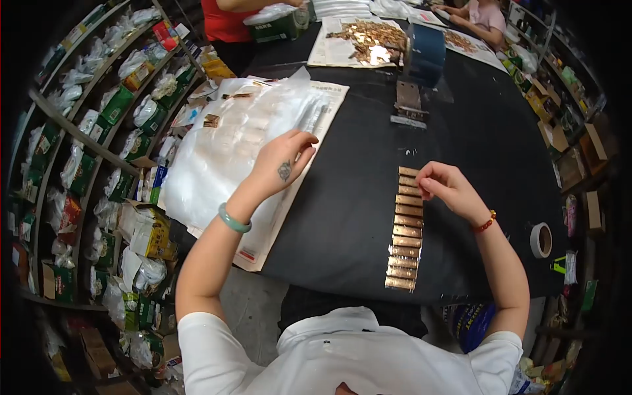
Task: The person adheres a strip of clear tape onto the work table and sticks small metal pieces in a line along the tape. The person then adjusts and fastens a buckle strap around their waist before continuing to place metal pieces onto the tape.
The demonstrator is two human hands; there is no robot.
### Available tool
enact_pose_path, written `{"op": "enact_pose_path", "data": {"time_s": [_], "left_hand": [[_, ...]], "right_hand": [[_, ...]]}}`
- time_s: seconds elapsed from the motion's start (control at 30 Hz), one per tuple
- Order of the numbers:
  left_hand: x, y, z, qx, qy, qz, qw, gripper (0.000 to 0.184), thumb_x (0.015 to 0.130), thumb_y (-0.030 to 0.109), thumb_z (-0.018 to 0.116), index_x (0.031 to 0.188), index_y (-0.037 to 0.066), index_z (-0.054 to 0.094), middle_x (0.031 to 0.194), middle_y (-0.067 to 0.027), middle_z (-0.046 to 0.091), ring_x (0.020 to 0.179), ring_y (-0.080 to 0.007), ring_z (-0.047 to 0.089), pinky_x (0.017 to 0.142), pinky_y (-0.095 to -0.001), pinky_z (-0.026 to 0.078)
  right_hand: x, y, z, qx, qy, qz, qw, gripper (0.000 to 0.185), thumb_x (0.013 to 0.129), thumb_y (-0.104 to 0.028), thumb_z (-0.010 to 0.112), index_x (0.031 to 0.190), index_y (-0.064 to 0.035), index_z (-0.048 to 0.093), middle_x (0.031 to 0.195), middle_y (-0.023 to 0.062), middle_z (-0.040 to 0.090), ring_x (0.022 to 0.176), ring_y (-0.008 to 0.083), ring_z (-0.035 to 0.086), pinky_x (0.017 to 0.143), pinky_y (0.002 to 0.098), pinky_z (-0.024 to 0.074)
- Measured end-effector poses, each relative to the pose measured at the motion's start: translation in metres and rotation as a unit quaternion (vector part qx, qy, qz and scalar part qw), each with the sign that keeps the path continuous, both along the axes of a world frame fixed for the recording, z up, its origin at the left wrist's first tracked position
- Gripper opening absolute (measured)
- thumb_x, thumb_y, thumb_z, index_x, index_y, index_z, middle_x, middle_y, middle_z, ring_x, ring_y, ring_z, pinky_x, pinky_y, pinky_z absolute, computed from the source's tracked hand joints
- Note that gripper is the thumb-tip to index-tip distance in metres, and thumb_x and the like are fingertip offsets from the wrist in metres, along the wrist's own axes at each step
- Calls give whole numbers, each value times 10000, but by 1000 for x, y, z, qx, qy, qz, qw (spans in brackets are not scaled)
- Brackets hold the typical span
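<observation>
My left hand (284, 162) is over the right edge of a stack of translucent plastic sheets (217, 155). Its fingers are loosely bent, the thumb is a little apart from them, and nothing shows between them. My right hand (453, 189) has thumb and fingers pinched together at the upper part of a column of small copper-coloured strips (407, 232). Whatever the pinch may hold is hidden. Several of these strips lie crosswise, one below another, on the black tabletop (336, 224). A few similar shiny pieces (210, 121) rest on the plastic sheets.
Beyond the column stand a metal block (409, 99) and a dark blue cylinder (424, 54). A heap of copper-coloured pieces (372, 41) lies on paper at the back. A tape roll (540, 240) is at the right. Two people sit or stand across the table; loaded shelves (99, 148) flank it.
</observation>
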State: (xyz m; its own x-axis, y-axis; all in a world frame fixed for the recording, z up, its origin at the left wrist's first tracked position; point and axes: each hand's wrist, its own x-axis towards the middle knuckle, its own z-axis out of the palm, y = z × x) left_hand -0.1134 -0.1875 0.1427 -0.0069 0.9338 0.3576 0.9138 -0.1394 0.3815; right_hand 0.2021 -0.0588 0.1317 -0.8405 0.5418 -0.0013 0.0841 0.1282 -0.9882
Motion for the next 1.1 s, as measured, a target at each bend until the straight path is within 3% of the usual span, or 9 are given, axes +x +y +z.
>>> {"op": "enact_pose_path", "data": {"time_s": [0.13, 0.27, 0.37, 0.43, 0.6, 0.87, 0.97, 1.1], "left_hand": [[-17, -7, -19, 18, -34, 68, 997, 242, 842, 161, 598, 1051, 37, 600, 993, -97, 610, 819, -250, 599, 734, -338, 483], [-33, -18, -30, 97, 138, 120, 978, 371, 824, 188, 614, 1150, 21, 553, 1184, -144, 534, 1055, -305, 547, 884, -385, 451], [-37, -23, -36, 87, 185, 127, 971, 412, 814, 180, 623, 1181, 15, 532, 1247, -164, 489, 1139, -332, 496, 942, -410, 419], [-33, -21, -42, 81, 228, 126, 962, 455, 803, 172, 632, 1211, 9, 510, 1309, -184, 444, 1224, -360, 445, 1000, -435, 386], [5, -17, -27, 79, 104, 1, 991, 426, 801, 121, 630, 1201, 20, 524, 1327, -178, 442, 1271, -359, 421, 1030, -423, 375], [88, 5, -54, 28, 26, -152, 988, 392, 830, -10, 558, 1218, -27, 505, 1347, -159, 479, 1260, -316, 463, 1031, -368, 399], [113, 21, -78, -11, 12, -181, 983, 441, 875, 51, 530, 1299, -34, 445, 1412, -169, 417, 1301, -319, 419, 1056, -385, 366], [138, 56, -100, 11, 29, -146, 989, 529, 928, 199, 481, 1385, -32, 345, 1475, -185, 328, 1365, -323, 324, 1094, -439, 300]], "right_hand": [[-36, 4, 1, -14, -9, 33, 999, 85, 916, -76, 534, 907, -11, 590, 785, 49, 600, 679, 88, 537, 641, 200, 452], [-70, 16, -10, 27, -40, 112, 993, 82, 915, -71, 534, 925, -15, 593, 795, 48, 603, 685, 83, 536, 641, 191, 446], [-84, 34, -7, 44, -38, 91, 994, 93, 917, -92, 546, 940, -15, 595, 811, 47, 604, 698, 85, 541, 643, 192, 448], [-80, 46, 1, 37, 32, 39, 998, 105, 917, -114, 560, 944, -19, 596, 806, 42, 599, 713, 88, 548, 647, 196, 450], [-31, 72, 0, 23, 77, -94, 992, 122, 919, -142, 566, 942, -26, 598, 799, 38, 591, 720, 91, 551, 650, 198, 450], [85, 54, -24, 76, -42, -161, 983, 122, 914, -144, 559, 922, -28, 597, 782, 33, 581, 697, 90, 542, 643, 198, 447], [104, 40, -33, 94, -99, -177, 975, 103, 899, -119, 564, 911, -25, 604, 772, 29, 585, 677, 92, 533, 630, 202, 444], [98, 26, -35, 208, -189, -155, 947, 89, 882, -97, 577, 907, -18, 609, 772, 27, 595, 664, 91, 523, 623, 205, 438]]}}
